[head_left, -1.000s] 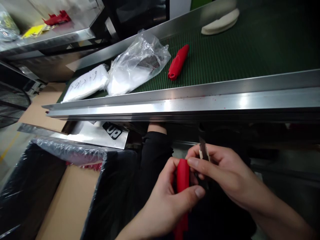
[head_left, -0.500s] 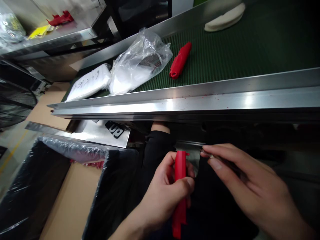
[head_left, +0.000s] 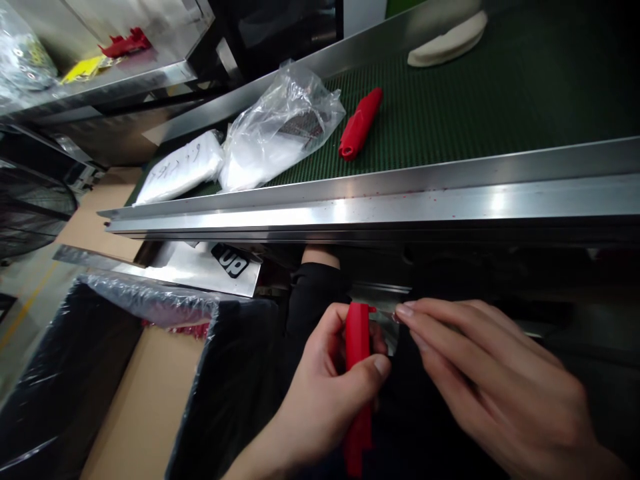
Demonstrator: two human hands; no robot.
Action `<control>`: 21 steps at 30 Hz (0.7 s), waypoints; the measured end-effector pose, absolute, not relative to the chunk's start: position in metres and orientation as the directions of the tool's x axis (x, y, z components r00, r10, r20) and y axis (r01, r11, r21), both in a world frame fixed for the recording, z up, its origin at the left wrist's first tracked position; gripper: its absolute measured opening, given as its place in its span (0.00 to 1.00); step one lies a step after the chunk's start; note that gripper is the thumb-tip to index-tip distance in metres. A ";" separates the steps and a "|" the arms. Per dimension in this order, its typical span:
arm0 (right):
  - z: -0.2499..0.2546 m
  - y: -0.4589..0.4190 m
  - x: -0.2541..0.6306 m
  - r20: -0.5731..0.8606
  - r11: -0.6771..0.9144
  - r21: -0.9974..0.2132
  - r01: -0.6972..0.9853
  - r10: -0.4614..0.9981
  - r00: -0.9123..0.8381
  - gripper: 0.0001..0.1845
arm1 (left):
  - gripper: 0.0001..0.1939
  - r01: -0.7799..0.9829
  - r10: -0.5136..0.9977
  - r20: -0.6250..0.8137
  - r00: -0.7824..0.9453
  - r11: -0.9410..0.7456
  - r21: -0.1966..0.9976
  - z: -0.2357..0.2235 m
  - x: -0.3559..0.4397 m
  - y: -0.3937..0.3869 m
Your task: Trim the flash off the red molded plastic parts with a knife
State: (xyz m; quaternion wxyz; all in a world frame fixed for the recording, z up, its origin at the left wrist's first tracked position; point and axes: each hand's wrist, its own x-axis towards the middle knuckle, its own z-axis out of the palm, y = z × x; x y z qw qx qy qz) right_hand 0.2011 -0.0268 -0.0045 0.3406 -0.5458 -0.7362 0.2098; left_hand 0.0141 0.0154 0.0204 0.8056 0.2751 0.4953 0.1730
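Note:
My left hand is wrapped around a long, angular red plastic part, held upright with the thumb across its front. A small red nub sticks out to the right near the part's top end. To the right, my right hand pinches a thin metal tool between thumb and fingertips. Its tip points at the nub and lies very close to it; whether they touch I cannot tell. Most of the tool is hidden by the fingers.
Beyond the hands runs a green conveyor belt with a metal rail. On it lie another red part, clear plastic bags, a white packet and a pale curved piece. A black-lined box stands at left.
My right hand has moved slightly left, bringing the thin metal tool closer to the red part's nub, and its fingers have turned over the tool. My left hand still holds the part.

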 end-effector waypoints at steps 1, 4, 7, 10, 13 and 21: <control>-0.004 -0.027 0.201 0.280 0.325 -0.675 0.663 0.944 -0.177 0.26 | 0.13 -0.003 0.553 -0.700 0.452 0.786 0.618 0.020 0.014 0.016; -0.004 -0.026 0.200 0.280 0.338 -0.660 0.671 0.939 -0.198 0.28 | 0.12 -0.004 0.571 -0.688 0.448 0.771 0.637 0.020 0.014 0.015; -0.004 -0.024 0.200 0.288 0.347 -0.649 0.677 0.936 -0.204 0.29 | 0.11 0.007 0.593 -0.679 0.432 0.751 0.660 0.020 0.014 0.014; -0.006 -0.023 0.201 0.299 0.359 -0.643 0.676 0.931 -0.210 0.29 | 0.10 0.011 0.585 -0.678 0.445 0.754 0.657 0.020 0.013 0.013; -0.007 -0.024 0.202 0.296 0.356 -0.640 0.681 0.932 -0.209 0.29 | 0.10 0.007 0.559 -0.693 0.455 0.776 0.630 0.021 0.013 0.013; 0.003 -0.030 0.204 0.311 0.290 -0.723 0.628 0.947 -0.079 0.25 | 0.11 -0.110 0.514 -0.693 0.506 0.835 0.539 0.022 0.013 0.014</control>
